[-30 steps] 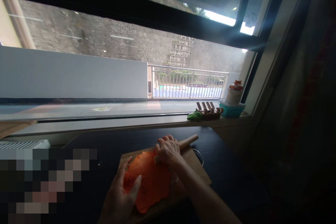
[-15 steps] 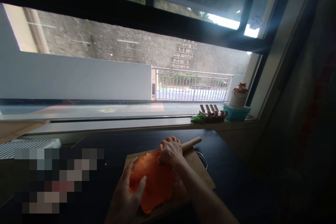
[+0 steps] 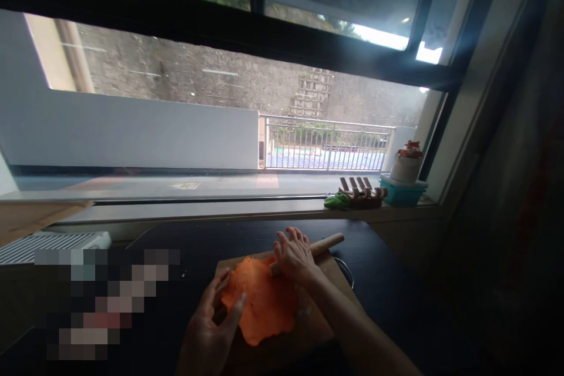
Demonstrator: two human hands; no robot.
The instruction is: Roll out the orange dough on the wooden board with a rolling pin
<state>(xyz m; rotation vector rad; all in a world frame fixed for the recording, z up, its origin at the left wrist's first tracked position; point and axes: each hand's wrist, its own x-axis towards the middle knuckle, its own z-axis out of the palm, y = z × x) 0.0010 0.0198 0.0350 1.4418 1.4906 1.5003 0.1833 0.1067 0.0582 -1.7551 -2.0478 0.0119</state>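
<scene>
A flattened, uneven-edged sheet of orange dough or clay (image 3: 267,308) lies on a brown board (image 3: 324,320) on the dark table. My right hand (image 3: 294,255) holds a wooden rolling pin (image 3: 328,243) under its palm, with the fingers reaching over the far side. The pin lies aslant at the sheet's far right edge, and its middle is hidden beneath the hand. At the near left edge of the sheet is my left hand (image 3: 214,320), open, thumb and fingers apart; the thumb tip is over the orange sheet.
The dark table (image 3: 185,238) meets a windowsill (image 3: 264,209). On the sill stand a brown rack-like object (image 3: 361,194), a green item (image 3: 337,201) and a turquoise box (image 3: 403,192) with a white jar (image 3: 406,169) on top. A metal loop (image 3: 346,270) sticks out beside the board.
The fingers of my right hand have stretched out from a more curled pose over the rolling pin. My left hand stays beside the orange sheet. The whole view has shifted slightly.
</scene>
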